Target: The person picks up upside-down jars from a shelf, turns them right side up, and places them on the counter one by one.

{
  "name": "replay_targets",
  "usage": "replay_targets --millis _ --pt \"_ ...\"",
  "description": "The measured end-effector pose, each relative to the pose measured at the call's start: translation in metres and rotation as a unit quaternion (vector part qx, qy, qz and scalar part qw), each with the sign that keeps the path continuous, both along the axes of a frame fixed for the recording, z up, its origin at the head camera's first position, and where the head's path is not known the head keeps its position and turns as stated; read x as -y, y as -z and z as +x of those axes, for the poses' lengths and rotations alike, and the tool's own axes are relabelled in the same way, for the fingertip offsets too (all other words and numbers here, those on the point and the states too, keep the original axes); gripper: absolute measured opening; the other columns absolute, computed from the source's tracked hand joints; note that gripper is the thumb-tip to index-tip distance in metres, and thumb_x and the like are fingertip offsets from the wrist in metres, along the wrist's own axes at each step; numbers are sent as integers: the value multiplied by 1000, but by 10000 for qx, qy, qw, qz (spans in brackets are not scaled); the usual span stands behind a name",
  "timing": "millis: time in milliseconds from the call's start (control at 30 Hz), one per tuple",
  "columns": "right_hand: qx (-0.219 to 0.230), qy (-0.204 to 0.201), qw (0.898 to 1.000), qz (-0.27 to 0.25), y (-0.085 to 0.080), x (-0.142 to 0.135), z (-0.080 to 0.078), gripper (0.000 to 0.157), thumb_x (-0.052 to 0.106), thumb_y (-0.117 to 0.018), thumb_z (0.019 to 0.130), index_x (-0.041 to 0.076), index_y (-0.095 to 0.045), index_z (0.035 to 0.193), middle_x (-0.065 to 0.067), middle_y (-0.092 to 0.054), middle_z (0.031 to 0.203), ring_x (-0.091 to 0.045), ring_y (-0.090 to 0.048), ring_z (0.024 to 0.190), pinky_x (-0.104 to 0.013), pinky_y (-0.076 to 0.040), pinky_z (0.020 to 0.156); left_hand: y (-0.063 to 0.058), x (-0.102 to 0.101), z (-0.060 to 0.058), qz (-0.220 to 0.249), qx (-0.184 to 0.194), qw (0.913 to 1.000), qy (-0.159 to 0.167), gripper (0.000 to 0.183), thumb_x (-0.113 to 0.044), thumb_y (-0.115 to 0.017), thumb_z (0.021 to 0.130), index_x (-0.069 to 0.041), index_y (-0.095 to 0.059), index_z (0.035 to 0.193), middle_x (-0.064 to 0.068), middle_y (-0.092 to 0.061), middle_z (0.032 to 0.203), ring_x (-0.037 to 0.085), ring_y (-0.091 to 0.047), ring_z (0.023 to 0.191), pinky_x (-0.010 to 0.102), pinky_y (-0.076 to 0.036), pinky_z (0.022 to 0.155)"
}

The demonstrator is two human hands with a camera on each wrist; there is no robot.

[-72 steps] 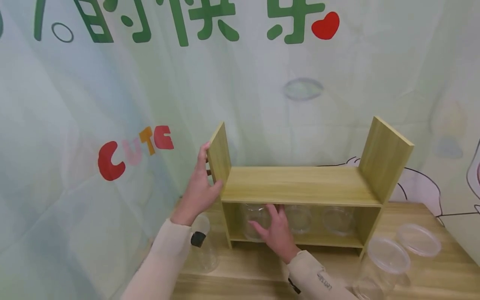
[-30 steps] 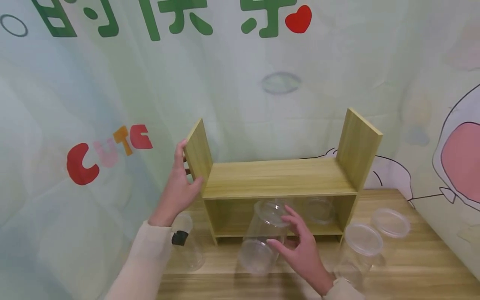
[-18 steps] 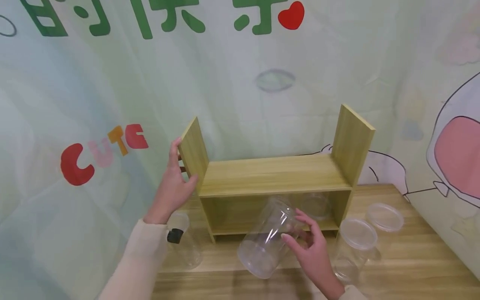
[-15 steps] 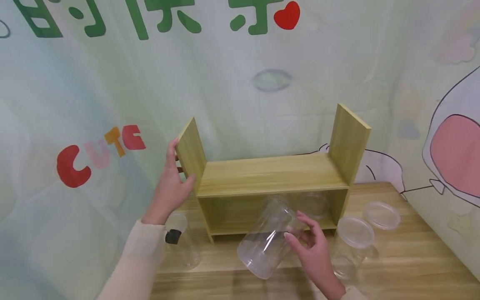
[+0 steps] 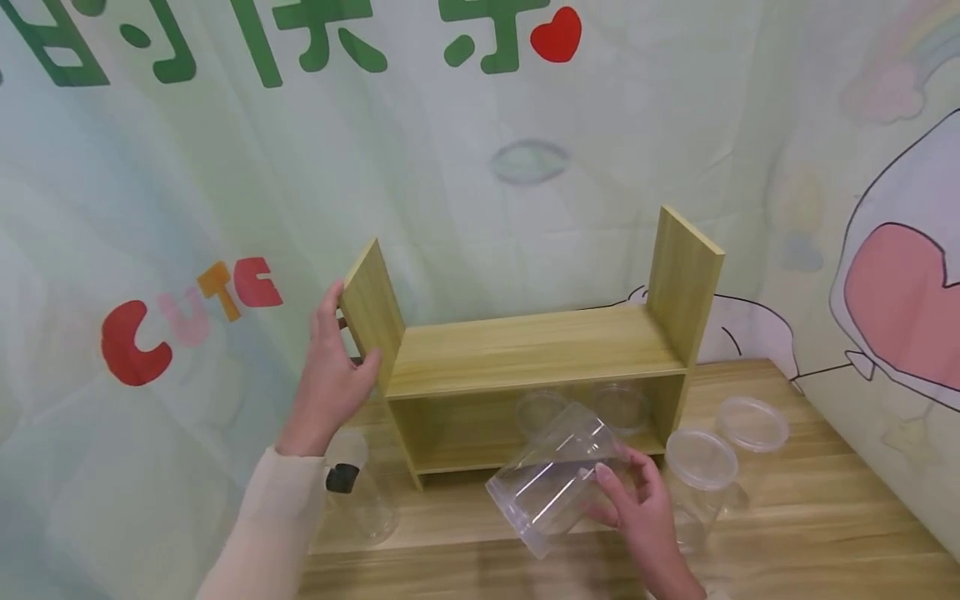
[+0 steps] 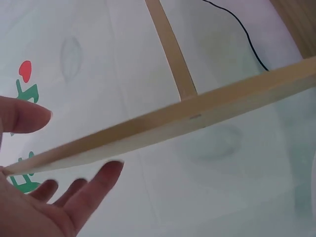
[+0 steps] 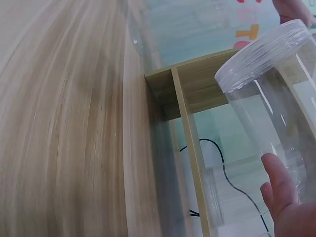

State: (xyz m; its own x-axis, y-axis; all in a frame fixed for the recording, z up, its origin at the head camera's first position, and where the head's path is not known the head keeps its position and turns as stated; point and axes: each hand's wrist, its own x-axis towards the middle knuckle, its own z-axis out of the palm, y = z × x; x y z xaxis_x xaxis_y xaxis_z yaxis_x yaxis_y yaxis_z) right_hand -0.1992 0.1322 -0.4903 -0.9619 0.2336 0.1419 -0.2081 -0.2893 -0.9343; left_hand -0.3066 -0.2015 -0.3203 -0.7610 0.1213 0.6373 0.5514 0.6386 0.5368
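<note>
My right hand [image 5: 648, 521] grips a clear lidded jar [image 5: 551, 479] in front of the shelf's lower opening. The jar lies tilted, its lid end toward the lower left and my fingers near the other end. In the right wrist view, the ribbed clear lid [image 7: 264, 57] is on the jar, and fingers [image 7: 279, 182] press its side. My left hand [image 5: 330, 375] holds the upright left side panel [image 5: 375, 304] of the wooden shelf [image 5: 532, 354]. Thumb and fingers lie on opposite sides of that board [image 6: 163, 126] in the left wrist view.
Two clear jars [image 5: 621, 408] stand inside the lower compartment, partly hidden. To the right, another clear jar [image 5: 701, 462] and a round clear lid-like top [image 5: 752, 423] are on the wooden table [image 5: 810, 517]. One more clear jar [image 5: 371, 504] stands beside the left sleeve. A printed curtain [image 5: 465, 233] hangs behind.
My right hand has drawn the jar out of the shelf's left part and tilted it further over. My left hand keeps its hold on the side panel. The head view has shifted.
</note>
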Motion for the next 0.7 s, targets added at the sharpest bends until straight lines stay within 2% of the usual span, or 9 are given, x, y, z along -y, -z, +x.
replay_targets --millis 100,267,467,567,700 --pt "-95 -128 9996 -225 3 1 1 32 8 -57 101 0 -42 127 -7 -53 123 -23 -69 98 -48 -57 72 6 -1 5 -43 -281 9996 -92 94 6 -62 86 -20 -7 158 19 -20 150 37 -34 127 55 -53 78" --pt "-312 -412 9965 -659 5 0 2 21 11 -51 104 4 -44 123 -1 -57 123 -22 -69 99 -46 -58 73 17 -6 10 23 -896 9959 -83 93 10 -64 81 -13 -14 156 21 -13 154 36 -25 138 54 -46 86" --pt "-223 -702 9924 -988 6 0 4 19 17 -45 107 7 -42 123 -1 -52 132 -24 -68 102 -50 -56 78 32 -11 23 252 -1189 9925 -127 89 13 -65 79 -11 -23 154 14 -13 157 29 -17 143 56 -36 97" --pt "-120 -793 9906 -1104 3 1 6 21 21 -43 107 8 -40 124 -1 -51 131 -25 -68 104 -50 -56 80 41 -15 31 303 -1453 9889 -39 84 11 -65 77 -8 -29 150 17 -17 155 34 -17 142 59 -33 101" --pt "-171 -998 9855 -1363 3 4 6 18 22 -41 108 9 -40 121 3 -58 125 -25 -68 103 -48 -56 79 53 -19 40 176 -1646 9859 242 76 4 -63 76 -2 -33 146 23 -20 151 39 -20 140 58 -29 103"
